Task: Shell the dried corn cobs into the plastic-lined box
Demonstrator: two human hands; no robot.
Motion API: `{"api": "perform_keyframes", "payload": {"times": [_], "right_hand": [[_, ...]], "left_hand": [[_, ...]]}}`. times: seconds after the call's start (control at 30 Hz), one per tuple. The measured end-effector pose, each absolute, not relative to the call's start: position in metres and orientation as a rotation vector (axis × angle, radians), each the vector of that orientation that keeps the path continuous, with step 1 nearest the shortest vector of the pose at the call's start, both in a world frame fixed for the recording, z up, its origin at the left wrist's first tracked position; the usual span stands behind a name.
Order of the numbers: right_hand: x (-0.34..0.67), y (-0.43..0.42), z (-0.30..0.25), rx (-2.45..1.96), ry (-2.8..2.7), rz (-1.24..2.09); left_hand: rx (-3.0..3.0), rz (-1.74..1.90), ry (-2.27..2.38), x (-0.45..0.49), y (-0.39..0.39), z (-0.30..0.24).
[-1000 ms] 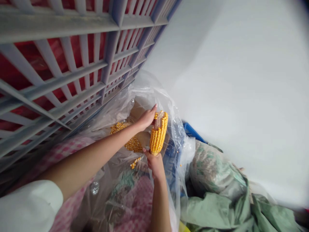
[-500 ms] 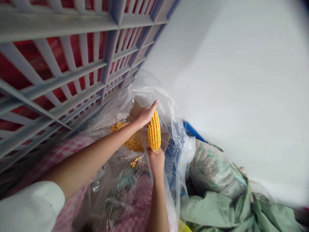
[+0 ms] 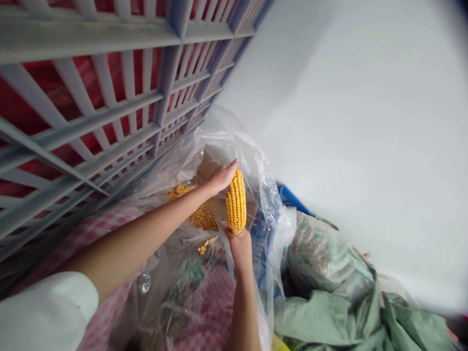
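Note:
A yellow corn cob (image 3: 236, 204) stands nearly upright between my two hands, over a clear plastic bag (image 3: 252, 161). My left hand (image 3: 220, 177) is closed round the cob's upper end, thumb on top. My right hand (image 3: 239, 245) grips its lower end from below. A heap of loose yellow kernels (image 3: 197, 214) lies inside the bag just left of the cob, and a few more kernels (image 3: 204, 244) sit lower down on the plastic.
A grey slatted crate wall (image 3: 109, 97) with red behind it rises on the left. Green woven sacks (image 3: 329, 287) lie at the lower right beside a blue basket edge (image 3: 290, 199). Pink checked cloth (image 3: 98, 312) covers my lap. A white wall fills the right.
The cob has been turned in my hands: the bare, stripped strip seen one second ago now faces away and full rows of kernels show. Both hands have kept hold.

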State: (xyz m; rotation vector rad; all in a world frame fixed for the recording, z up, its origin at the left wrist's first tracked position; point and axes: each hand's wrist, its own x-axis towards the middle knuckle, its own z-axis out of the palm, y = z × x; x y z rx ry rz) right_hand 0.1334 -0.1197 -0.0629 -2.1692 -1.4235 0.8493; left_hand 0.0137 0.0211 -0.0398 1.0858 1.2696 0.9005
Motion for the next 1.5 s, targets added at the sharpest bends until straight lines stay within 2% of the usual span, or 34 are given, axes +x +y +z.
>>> {"api": "perform_keyframes", "payload": {"times": [0.1,0.27,0.5,0.77,1.13,1.33,1.5], "right_hand": [[0.134,-0.118,-0.060,-2.273,-1.452,0.695],[0.126,-0.117,-0.055,-2.537,-1.473,0.376],[0.136,-0.120,-0.058,-2.270,-1.464,0.661],[0.158,-0.124,-0.065,-2.069,-1.532,0.882],[0.158,-0.133,-0.060,-2.033,-1.245,1.131],[0.143,-0.137,-0.055,-1.915,-0.878,1.530],[0.140,-0.126,-0.055,-1.929,-0.884,1.392]], "left_hand": [[0.959,0.902,1.186,0.013,0.022,-0.041],[1.128,0.904,1.471,0.008,0.029,-0.048],[1.267,0.866,1.571,0.009,0.033,-0.053],[1.389,1.030,1.316,0.013,0.026,-0.047],[1.527,1.073,1.129,0.014,0.022,-0.049],[1.470,1.019,0.929,0.014,0.009,-0.036],[1.384,1.071,0.873,0.018,0.015,-0.038]]}}
